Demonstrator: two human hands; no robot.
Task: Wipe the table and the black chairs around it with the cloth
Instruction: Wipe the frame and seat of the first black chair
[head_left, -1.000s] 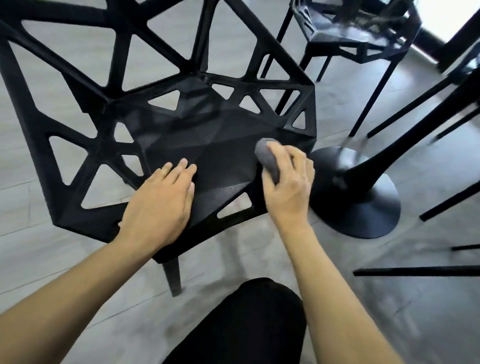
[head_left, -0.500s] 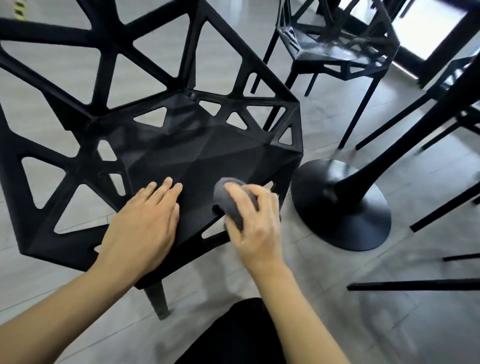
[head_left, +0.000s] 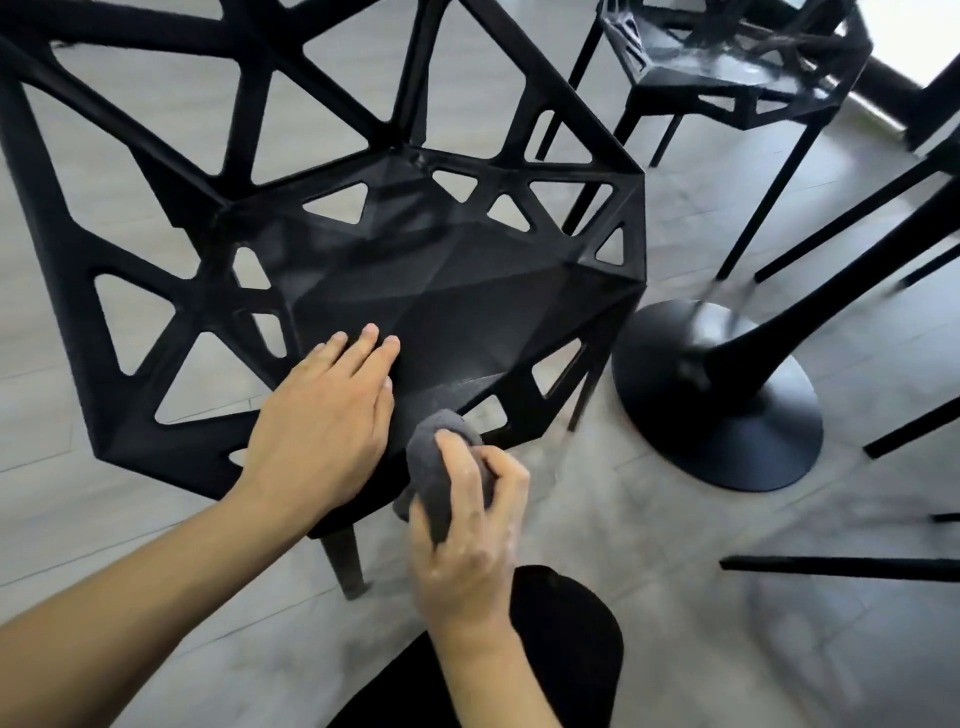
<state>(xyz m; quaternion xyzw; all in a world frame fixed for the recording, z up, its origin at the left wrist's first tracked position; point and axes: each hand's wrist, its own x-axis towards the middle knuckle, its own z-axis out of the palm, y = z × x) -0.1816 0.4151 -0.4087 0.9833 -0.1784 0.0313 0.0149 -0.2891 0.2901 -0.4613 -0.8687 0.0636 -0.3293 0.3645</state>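
Pale grey plank floor (head_left: 649, 545), seen from above.

The floor is laid in long grey boards with thin seams running across the view; it carries all the furniture legs. At the upper right corner a bright, washed-out patch of light (head_left: 914, 31) meets the floor along a dark strip (head_left: 883, 78). At the bottom edge, a rounded black shape (head_left: 566, 649), part of the person's clothing, lies over the boards. The right half is blurred.

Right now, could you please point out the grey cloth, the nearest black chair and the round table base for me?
grey cloth (head_left: 435, 467): head view, on the bunched fabric above the fingers.
nearest black chair (head_left: 467, 322): head view, on the seat's middle.
round table base (head_left: 753, 431): head view, on the flat disc's top.
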